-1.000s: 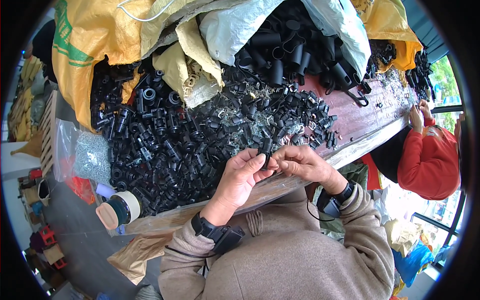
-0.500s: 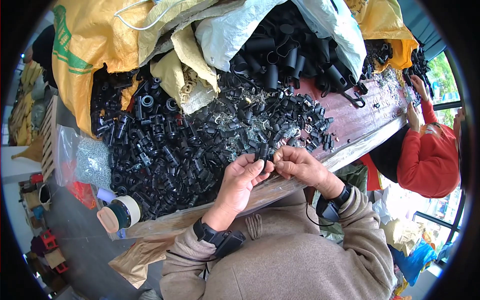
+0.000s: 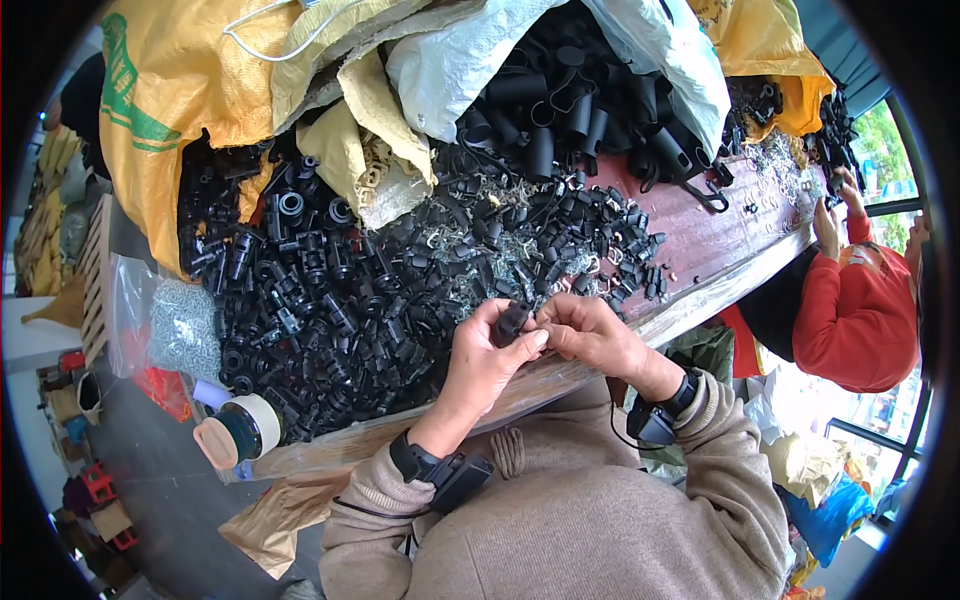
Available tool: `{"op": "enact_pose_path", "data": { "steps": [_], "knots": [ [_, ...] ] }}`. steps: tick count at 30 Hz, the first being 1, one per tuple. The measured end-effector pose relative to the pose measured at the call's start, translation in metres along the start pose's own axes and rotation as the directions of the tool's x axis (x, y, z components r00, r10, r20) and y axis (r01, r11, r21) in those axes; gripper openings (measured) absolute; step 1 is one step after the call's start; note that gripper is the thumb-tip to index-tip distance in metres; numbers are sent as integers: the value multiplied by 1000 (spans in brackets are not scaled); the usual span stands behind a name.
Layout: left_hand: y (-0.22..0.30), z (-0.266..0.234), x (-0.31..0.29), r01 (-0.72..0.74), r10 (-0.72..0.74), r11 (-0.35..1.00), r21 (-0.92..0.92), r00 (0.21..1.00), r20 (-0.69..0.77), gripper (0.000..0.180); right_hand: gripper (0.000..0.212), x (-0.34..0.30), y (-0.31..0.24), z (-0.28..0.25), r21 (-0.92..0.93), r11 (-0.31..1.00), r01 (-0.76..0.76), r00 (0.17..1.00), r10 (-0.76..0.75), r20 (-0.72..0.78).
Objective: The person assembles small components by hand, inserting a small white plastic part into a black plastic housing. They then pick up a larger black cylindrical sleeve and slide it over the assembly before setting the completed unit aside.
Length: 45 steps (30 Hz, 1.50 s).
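Note:
Near the table's front edge, my left hand [image 3: 477, 355] is closed around a small black plastic part [image 3: 511, 322], which is tilted. Beside it my right hand [image 3: 592, 338] has thumb and forefinger pinched together, close against the left thumb. Whatever sits in that pinch is too small to make out. Just beyond both hands lies a heap of small black caps [image 3: 560, 235], mixed with clear and pale bits. To the left spreads a big pile of black plastic fittings [image 3: 320, 270].
An open white sack [image 3: 440, 80] spills black tubes [image 3: 541, 150] at the back. Yellow sacks [image 3: 200, 75] stand at the far left. A bag of small metal screws [image 3: 185, 325] and a jar [image 3: 237, 430] sit at the left corner. A person in red [image 3: 860, 320] works at the right.
The black part in my left hand has turned from nearly upright to tilted. My hands have shifted slightly, the right pinch now against the left thumb. The person in red has moved their hands.

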<state>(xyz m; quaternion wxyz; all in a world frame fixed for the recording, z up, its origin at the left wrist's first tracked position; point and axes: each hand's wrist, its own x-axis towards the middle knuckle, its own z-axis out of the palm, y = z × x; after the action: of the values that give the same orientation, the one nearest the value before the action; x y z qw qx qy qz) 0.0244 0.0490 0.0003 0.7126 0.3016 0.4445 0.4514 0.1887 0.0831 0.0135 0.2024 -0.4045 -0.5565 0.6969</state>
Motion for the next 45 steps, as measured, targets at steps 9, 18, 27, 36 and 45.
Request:
{"op": "enact_pose_path", "data": {
  "steps": [9, 18, 27, 36, 45],
  "knots": [
    [-6, -2, -3, -324, 361, 775, 542, 932, 39, 10, 14, -6, 5, 8, 21, 1000, 1, 999, 0, -35],
    [-3, 1, -6, -187, 254, 811, 554, 966, -45, 11, 15, -6, 3, 13, -521, 815, 255, 923, -365, -120],
    [-2, 4, -3, -145, 247, 836, 530, 961, -127, 12, 23, -5, 0, 14, -817, 423, 392, 772, -635, 41],
    [-2, 4, -3, 21, 19, 964, 264, 989, -150, 17, 21, -6, 0, 6, -772, 538, 337, 801, -595, -65],
    [8, 6, -8, 102, -100, 995, 14, 988, -117, 17, 10, -5, -1, -8, -669, 672, 318, 823, -545, -157]
  ]
}}
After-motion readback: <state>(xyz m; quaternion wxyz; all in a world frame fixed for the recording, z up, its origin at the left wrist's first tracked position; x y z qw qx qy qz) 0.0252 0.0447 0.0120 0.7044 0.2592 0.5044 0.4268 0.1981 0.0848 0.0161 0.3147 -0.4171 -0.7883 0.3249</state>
